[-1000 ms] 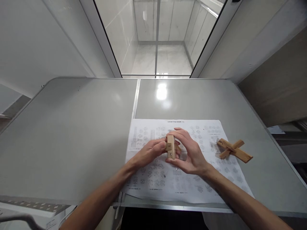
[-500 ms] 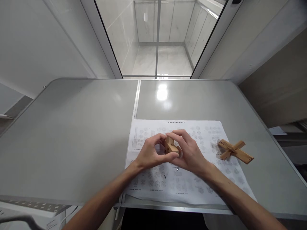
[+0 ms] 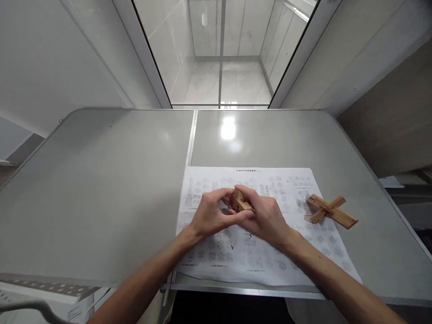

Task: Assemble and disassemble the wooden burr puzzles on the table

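Between my hands, above the printed sheet, is a small wooden interlocking puzzle of notched light-wood blocks. My left hand grips it from the left, thumb along its near side and fingers behind it. On the other side my right hand wraps round it, its index finger over the top. Fingers cover much of the puzzle, so how its blocks join is partly hidden. Right of my right hand, a cross-shaped wooden piece made of crossed bars lies partly on the sheet's right edge.
The grey folding table has a metal seam running front to back. Diagrams and printed text cover the sheet. A glass door stands beyond the far edge. At the lower left are a white box and a cable.
My right hand has closed in further round the puzzle, its fingers lower and nearer my left hand. The puzzle has tilted slightly. The cross-shaped piece lies where it was.
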`<control>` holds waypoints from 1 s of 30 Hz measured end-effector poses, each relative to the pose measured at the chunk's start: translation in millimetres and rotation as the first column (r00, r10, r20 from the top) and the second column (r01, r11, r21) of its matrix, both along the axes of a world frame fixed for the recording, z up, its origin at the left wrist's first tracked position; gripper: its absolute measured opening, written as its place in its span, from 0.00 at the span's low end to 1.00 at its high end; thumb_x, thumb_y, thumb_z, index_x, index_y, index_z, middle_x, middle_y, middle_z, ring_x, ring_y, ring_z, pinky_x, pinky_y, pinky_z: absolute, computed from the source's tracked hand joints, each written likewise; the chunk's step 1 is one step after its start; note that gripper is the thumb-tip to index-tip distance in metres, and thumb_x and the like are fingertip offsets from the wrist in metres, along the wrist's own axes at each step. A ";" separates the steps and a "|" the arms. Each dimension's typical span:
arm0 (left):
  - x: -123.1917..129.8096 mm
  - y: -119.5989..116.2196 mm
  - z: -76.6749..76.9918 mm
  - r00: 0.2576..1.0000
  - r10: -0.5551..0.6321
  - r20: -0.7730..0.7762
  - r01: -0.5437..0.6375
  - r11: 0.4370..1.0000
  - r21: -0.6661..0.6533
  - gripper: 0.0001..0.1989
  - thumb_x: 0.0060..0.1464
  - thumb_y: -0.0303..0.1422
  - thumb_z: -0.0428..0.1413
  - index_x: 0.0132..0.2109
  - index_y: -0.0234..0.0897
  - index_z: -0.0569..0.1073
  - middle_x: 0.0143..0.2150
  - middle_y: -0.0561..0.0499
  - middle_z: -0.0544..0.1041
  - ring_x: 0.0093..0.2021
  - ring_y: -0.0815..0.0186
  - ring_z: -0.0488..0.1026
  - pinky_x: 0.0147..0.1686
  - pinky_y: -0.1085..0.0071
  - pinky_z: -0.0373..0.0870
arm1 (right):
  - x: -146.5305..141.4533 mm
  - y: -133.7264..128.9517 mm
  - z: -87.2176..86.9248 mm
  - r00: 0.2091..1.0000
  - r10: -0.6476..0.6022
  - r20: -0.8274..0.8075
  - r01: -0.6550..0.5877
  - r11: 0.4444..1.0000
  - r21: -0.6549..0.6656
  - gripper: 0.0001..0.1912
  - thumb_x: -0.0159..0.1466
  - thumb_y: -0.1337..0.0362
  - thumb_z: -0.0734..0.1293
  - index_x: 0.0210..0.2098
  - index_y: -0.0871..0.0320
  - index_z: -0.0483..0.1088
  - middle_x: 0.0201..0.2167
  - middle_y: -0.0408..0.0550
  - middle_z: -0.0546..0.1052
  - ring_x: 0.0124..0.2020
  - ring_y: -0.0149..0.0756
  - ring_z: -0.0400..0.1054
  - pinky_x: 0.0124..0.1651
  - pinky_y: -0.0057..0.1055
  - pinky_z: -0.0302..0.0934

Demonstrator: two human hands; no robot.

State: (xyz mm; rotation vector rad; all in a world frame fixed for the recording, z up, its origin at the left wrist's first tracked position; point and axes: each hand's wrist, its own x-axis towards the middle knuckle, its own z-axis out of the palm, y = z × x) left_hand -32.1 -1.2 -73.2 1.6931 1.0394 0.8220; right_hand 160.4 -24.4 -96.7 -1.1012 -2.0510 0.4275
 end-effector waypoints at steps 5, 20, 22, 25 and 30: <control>-0.9 0.3 1.3 1.000 -0.009 -0.006 0.009 1.000 0.012 0.17 0.56 0.45 0.70 0.40 0.36 0.79 0.33 0.52 0.80 0.33 0.65 0.75 0.36 0.69 0.73 | -0.8 -1.1 1.3 1.000 -0.006 -0.016 0.006 0.999 -0.037 0.26 0.74 0.59 0.69 0.67 0.51 0.60 0.34 0.44 0.84 0.26 0.37 0.79 0.27 0.29 0.69; -6.8 4.8 1.5 0.993 -0.057 0.100 0.058 0.998 -0.012 0.19 0.61 0.46 0.66 0.51 0.37 0.81 0.44 0.47 0.84 0.45 0.58 0.79 0.48 0.64 0.75 | 3.6 -1.0 1.5 0.984 0.103 -0.144 -0.135 0.964 -0.230 0.30 0.75 0.62 0.65 0.72 0.48 0.52 0.29 0.36 0.73 0.22 0.30 0.67 0.26 0.25 0.63; -9.7 7.1 1.8 0.984 -0.093 0.153 0.103 0.993 -0.055 0.22 0.60 0.47 0.67 0.54 0.37 0.81 0.48 0.45 0.85 0.49 0.55 0.81 0.53 0.62 0.75 | 3.5 -1.7 3.7 0.971 0.109 -0.213 -0.165 0.950 -0.265 0.31 0.72 0.65 0.67 0.71 0.47 0.54 0.27 0.33 0.68 0.21 0.28 0.62 0.25 0.24 0.59; -11.2 8.8 0.4 0.972 -0.091 0.218 0.117 0.987 -0.107 0.27 0.60 0.50 0.67 0.58 0.37 0.80 0.52 0.42 0.85 0.52 0.53 0.81 0.56 0.59 0.75 | 3.5 -1.3 8.1 0.946 0.074 -0.315 -0.176 0.935 -0.308 0.31 0.70 0.67 0.68 0.69 0.47 0.56 0.25 0.32 0.64 0.22 0.28 0.58 0.25 0.24 0.55; -11.2 9.2 -1.7 0.965 -0.002 0.261 0.048 0.984 -0.170 0.29 0.64 0.49 0.64 0.66 0.40 0.74 0.53 0.42 0.84 0.56 0.53 0.81 0.59 0.57 0.75 | 9.2 6.3 15.8 0.862 -0.077 -0.500 -0.178 0.878 -0.443 0.28 0.72 0.63 0.66 0.69 0.49 0.58 0.24 0.33 0.65 0.24 0.31 0.60 0.28 0.27 0.59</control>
